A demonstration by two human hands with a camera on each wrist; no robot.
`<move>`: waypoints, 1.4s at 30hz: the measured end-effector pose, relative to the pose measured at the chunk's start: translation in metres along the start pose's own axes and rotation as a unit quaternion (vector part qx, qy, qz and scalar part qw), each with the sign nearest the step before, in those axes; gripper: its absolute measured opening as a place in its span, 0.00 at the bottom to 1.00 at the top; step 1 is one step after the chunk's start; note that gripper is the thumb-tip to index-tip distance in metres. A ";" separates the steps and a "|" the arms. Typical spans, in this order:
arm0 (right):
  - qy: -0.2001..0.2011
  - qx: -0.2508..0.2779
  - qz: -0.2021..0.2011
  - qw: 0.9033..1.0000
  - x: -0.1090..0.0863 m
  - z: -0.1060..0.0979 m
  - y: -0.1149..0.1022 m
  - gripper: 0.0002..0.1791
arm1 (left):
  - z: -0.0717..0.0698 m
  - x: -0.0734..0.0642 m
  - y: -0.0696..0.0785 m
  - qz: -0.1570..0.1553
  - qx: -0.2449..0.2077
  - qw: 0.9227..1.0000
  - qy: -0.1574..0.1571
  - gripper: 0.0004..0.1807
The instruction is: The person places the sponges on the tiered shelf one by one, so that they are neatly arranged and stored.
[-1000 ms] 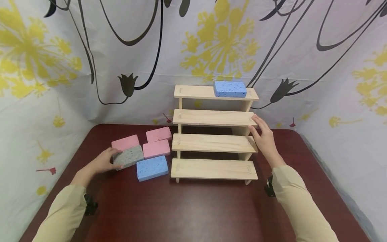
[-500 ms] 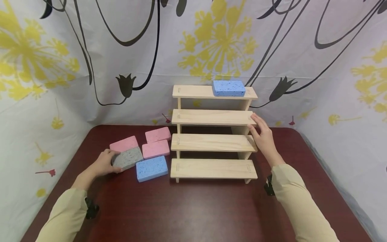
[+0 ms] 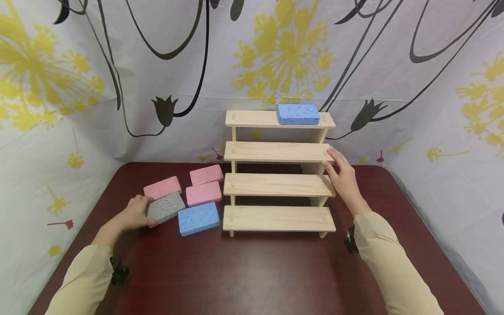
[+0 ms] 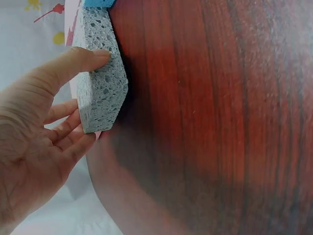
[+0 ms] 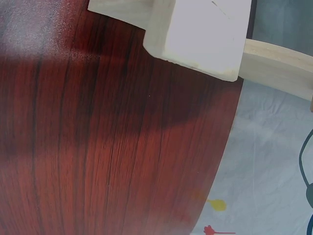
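In the head view my left hand (image 3: 135,213) grips a grey sponge (image 3: 166,207) by its left end. The left wrist view shows the thumb on one face of the speckled sponge (image 4: 103,93) and the other fingers behind it. My right hand (image 3: 345,183) holds the right end of the second tier from the top of a pale wooden four-step stand (image 3: 275,152), fingers over the board and thumb at its front edge. The right wrist view shows the stand's wooden end (image 5: 205,39) but not the hand.
Beside the grey sponge lie a blue sponge (image 3: 198,218) and three pink ones, the nearest pink sponge (image 3: 204,194) close to the stand. Another blue sponge (image 3: 298,114) rests on the top tier, right of centre. A patterned cloth (image 3: 189,78) hangs behind the dark red table (image 3: 252,271).
The left hand and the grey sponge have shifted slightly toward the person, uncovering a little more of the pink sponge behind. The right hand stays on the stand.
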State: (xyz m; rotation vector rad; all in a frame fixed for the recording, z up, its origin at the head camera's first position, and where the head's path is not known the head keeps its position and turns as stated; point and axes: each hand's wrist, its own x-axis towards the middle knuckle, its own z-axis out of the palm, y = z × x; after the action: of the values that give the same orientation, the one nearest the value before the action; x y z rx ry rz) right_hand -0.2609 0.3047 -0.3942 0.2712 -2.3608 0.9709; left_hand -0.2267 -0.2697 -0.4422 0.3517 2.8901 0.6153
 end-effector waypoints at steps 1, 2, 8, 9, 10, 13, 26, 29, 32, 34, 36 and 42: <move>0.000 0.000 0.000 1.000 0.000 0.000 0.000 0.25 | -0.001 0.000 -0.001 0.002 0.003 1.000 0.000 0.41; 0.000 0.000 0.001 1.000 0.000 0.000 0.000 0.25 | -0.003 0.000 -0.001 0.003 0.006 1.000 0.001 0.41; 0.002 -0.002 0.006 1.000 0.000 -0.002 0.002 0.25 | -0.013 -0.002 -0.001 0.009 0.009 1.000 0.006 0.41; 0.002 -0.002 0.006 1.000 0.000 -0.002 0.002 0.25 | -0.015 -0.002 -0.001 0.010 0.008 1.000 0.007 0.41; 0.002 -0.002 0.006 1.000 0.000 -0.002 0.002 0.25 | -0.016 -0.002 0.000 0.012 0.008 1.000 0.009 0.41; 0.001 -0.003 0.004 1.000 0.000 -0.002 0.003 0.25 | -0.021 -0.002 0.003 0.016 0.007 1.000 0.011 0.41; -0.001 -0.003 0.006 1.000 0.000 -0.002 0.003 0.26 | -0.055 0.016 0.033 0.033 -0.012 0.999 0.024 0.40; -0.003 0.000 0.008 1.000 0.000 -0.002 0.002 0.26 | -0.063 0.020 0.043 0.030 -0.017 0.999 0.020 0.40; -0.007 0.003 0.010 1.000 0.000 -0.002 0.001 0.26 | -0.070 0.024 0.051 0.033 -0.012 0.999 0.020 0.39; -0.009 0.006 0.012 1.000 0.000 -0.001 0.000 0.26 | -0.074 0.027 0.056 0.038 -0.007 0.999 0.022 0.40; -0.010 0.007 0.014 1.000 -0.001 -0.001 0.000 0.26 | -0.078 0.030 0.061 0.041 -0.003 0.999 0.023 0.40; -0.005 0.008 0.009 1.000 -0.001 0.000 0.000 0.25 | -0.092 0.040 0.074 0.055 0.002 0.998 0.034 0.41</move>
State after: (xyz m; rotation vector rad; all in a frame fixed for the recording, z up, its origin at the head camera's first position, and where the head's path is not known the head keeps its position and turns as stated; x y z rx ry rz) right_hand -0.2603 0.3041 -0.3946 0.2621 -2.3700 0.9990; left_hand -0.2702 -0.2281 -0.3331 0.5041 2.9519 0.6525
